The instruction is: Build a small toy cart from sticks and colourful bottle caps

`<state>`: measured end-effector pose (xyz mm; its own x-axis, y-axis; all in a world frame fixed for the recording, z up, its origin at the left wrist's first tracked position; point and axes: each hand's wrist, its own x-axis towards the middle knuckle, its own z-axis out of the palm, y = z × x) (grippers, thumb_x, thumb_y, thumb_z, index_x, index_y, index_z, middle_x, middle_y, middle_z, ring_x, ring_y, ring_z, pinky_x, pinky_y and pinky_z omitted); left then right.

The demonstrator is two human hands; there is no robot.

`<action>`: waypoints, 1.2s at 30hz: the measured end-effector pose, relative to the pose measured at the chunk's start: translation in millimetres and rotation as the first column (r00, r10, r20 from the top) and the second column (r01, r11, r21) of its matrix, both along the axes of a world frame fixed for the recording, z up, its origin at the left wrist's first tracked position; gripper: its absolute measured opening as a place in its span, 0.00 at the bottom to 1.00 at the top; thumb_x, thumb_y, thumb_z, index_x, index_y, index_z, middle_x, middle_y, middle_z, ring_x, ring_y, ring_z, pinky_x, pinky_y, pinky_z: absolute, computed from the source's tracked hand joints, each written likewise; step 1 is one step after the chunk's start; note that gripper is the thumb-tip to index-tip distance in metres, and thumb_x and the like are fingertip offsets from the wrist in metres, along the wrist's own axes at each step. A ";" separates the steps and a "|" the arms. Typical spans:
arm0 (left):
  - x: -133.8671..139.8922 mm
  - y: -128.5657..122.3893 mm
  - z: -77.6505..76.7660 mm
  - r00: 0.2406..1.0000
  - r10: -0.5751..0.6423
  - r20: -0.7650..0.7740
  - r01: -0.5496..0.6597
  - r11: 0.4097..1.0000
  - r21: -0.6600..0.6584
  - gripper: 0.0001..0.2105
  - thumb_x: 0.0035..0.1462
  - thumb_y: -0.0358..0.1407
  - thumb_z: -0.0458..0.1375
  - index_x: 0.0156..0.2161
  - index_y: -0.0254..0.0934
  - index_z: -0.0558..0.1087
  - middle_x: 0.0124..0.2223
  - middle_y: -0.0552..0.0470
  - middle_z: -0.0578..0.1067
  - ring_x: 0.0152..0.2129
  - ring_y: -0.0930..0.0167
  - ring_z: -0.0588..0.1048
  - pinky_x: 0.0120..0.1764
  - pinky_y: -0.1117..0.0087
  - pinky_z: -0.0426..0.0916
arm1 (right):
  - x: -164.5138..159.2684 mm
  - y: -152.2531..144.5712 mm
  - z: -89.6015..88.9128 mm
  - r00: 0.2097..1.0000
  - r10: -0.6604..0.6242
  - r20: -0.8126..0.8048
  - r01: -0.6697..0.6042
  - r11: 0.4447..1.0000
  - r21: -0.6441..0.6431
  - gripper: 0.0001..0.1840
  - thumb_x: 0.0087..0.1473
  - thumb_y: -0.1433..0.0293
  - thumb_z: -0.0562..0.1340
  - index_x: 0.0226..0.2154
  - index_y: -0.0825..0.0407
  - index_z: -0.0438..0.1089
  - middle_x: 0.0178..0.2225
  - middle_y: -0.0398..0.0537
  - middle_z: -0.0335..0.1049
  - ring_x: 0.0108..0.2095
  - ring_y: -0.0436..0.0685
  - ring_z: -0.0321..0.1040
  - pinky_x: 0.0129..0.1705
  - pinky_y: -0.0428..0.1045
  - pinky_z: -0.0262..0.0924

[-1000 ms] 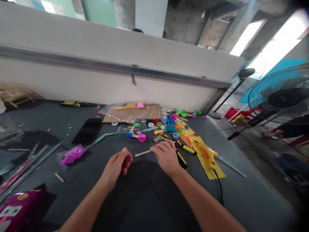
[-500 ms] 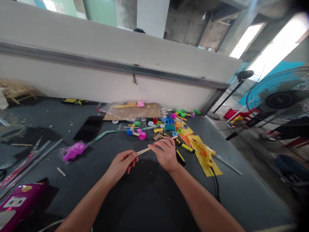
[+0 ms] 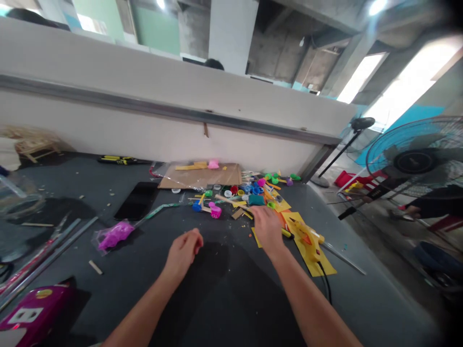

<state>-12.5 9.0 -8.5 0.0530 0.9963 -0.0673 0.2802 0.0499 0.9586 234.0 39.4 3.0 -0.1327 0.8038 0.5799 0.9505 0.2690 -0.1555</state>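
Note:
My left hand [image 3: 183, 249] hovers over the dark table with its fingers curled in; whatever may be inside them is hidden. Farther right, my right hand [image 3: 266, 226] is closed around one end of a thin wooden stick [image 3: 231, 200], which points left over the small parts. Beneath that hand, the yellow end of a black-and-yellow handle [image 3: 288, 234] shows; the rest of it is covered. A small piece of brown cardboard [image 3: 238, 213] lies just left of my right hand. Blue and pink plastic pieces joined by sticks [image 3: 206, 208] lie beyond my left hand.
A yellow glue gun [image 3: 307, 241] rests on yellow sheets at right, its black cord trailing forward. Colourful caps [image 3: 256, 189] crowd the back. Leftward are a phone [image 3: 136, 201], a bagged purple item [image 3: 116, 235], and a magenta device [image 3: 36, 311]. A fan [image 3: 415, 159] stands beyond the table.
My hands have moved apart, and the stick has left my left hand's fingertips. My right hand has shifted right with the stick, over the black-and-yellow handles. The view has tilted slightly upward.

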 end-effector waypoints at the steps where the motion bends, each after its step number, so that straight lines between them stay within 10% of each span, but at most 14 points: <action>1: 2.3 -1.7 -2.1 0.981 -0.084 -0.174 0.094 0.994 0.053 0.16 0.57 0.41 0.45 0.21 0.38 0.63 0.18 0.57 0.61 0.15 0.75 0.62 0.21 0.73 0.53 | 8.3 8.0 6.1 0.996 -0.074 0.042 0.077 0.995 -0.059 0.14 0.59 0.72 0.49 0.39 0.53 0.69 0.36 0.51 0.70 0.39 0.56 0.63 0.43 0.49 0.54; 4: 7.3 -6.8 -7.6 0.772 -0.214 -0.599 0.391 0.902 0.181 0.14 0.57 0.39 0.46 0.22 0.38 0.64 0.23 0.54 0.69 0.23 0.71 0.68 0.26 0.72 0.54 | 25.2 37.3 22.5 0.955 -0.142 0.261 0.209 0.946 -0.248 0.13 0.58 0.73 0.50 0.35 0.53 0.71 0.34 0.52 0.70 0.38 0.57 0.63 0.41 0.49 0.53; 9: 6.2 -8.1 -13.1 0.615 -0.195 -0.764 0.498 0.847 0.185 0.15 0.60 0.38 0.43 0.25 0.38 0.65 0.26 0.53 0.72 0.26 0.71 0.71 0.27 0.72 0.54 | 12.6 86.1 21.6 0.934 -0.037 0.356 0.153 0.941 -0.304 0.13 0.56 0.74 0.51 0.38 0.52 0.71 0.37 0.53 0.69 0.42 0.58 0.61 0.43 0.49 0.51; 17: 4.8 -4.2 -11.1 0.595 -0.230 -0.770 0.518 0.843 0.148 0.16 0.60 0.38 0.42 0.26 0.39 0.67 0.26 0.52 0.72 0.26 0.72 0.71 0.27 0.72 0.55 | -13.9 132.6 -0.1 0.937 0.133 0.323 -0.022 0.946 -0.323 0.16 0.56 0.75 0.53 0.45 0.51 0.69 0.41 0.51 0.69 0.45 0.56 0.60 0.46 0.47 0.50; 25: 5.0 -3.5 -11.5 0.603 -0.245 -0.759 0.529 0.835 0.151 0.15 0.60 0.37 0.42 0.25 0.39 0.66 0.26 0.52 0.72 0.25 0.71 0.71 0.27 0.72 0.55 | -18.2 111.6 0.0 0.938 0.156 0.310 -0.070 0.960 -0.271 0.15 0.53 0.77 0.54 0.43 0.53 0.70 0.41 0.54 0.69 0.45 0.60 0.59 0.46 0.52 0.50; 36: 5.4 -5.2 -11.0 0.614 -0.254 -0.747 0.516 0.846 0.137 0.16 0.60 0.38 0.42 0.26 0.38 0.67 0.27 0.51 0.72 0.26 0.71 0.71 0.27 0.72 0.56 | -76.1 153.3 -6.1 0.771 0.580 0.262 -0.468 0.795 -0.385 0.27 0.54 0.82 0.49 0.56 0.53 0.58 0.53 0.49 0.64 0.48 0.53 0.60 0.50 0.50 0.51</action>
<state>-7.1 3.8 -19.5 0.5060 0.8609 0.0528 0.7705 -0.4787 0.4210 158.0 192.6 -3.1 -0.7289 0.6634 0.1694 0.6740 0.7387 0.0075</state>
